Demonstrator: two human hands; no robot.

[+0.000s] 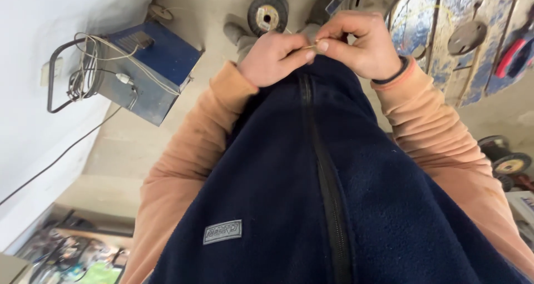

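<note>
Left hand (pixel 273 57): grip pinched closed on thin wire (pixel 309 47) | right hand (pixel 364 45): fingertips closed on same wire | wire held just above vest (pixel 311 195) zip top | disc (pixel 267 12) beyond vest

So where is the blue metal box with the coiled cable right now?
In the head view, the blue metal box sits on the concrete floor at upper left, next to the white wall, to the left of the person's left hand.

We have one view only, from the head, looking steeply down our own chest, close over the navy fleece vest (pixel 289 195). The concrete floor (pixel 133 145) lies well below, at the frame's edges.
</note>
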